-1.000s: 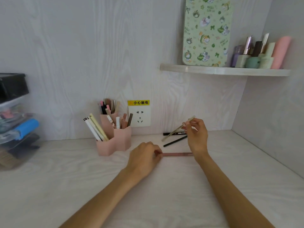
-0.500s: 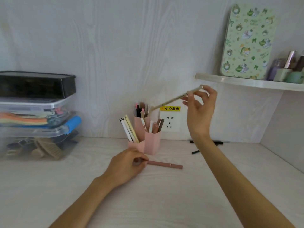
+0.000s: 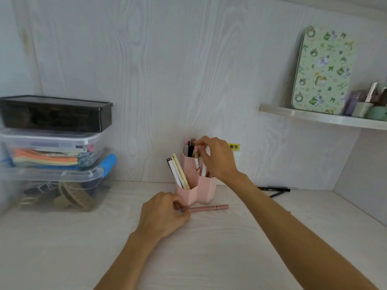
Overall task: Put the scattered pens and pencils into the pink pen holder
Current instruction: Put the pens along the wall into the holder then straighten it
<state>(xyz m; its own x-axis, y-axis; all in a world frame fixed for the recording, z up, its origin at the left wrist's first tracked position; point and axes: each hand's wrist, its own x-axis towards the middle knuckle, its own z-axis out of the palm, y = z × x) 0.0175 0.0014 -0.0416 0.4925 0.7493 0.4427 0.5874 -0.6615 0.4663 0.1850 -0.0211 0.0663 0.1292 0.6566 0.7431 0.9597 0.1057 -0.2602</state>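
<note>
Clearly, in the head view, the coming move turns on the pink pen (image 3: 209,208), which lies flat on the white desk (image 3: 230,258) just in front of the pink pen holder (image 3: 196,193). Its long axis runs from left to right, nearly parallel to the back wall, and its left end is under the fingertips of the left hand (image 3: 163,214). This hand rests on the desk with curled fingers and seems to pinch that end, so it is by far the nearer hand to this pen. The holder stands just behind and a little to the right of the hand, so I judge that the pen must be lifted, turned upright and brought only a short way back. The right hand (image 3: 215,158) is above the rear compartment of the holder, with its fingertips closed around the top of a pen there; which pen it is I cannot tell. Two dark pens (image 3: 274,190) lie on the desk near the back wall, to the right of the holder and well apart from both hands; they are closer to the right arm.
</note>
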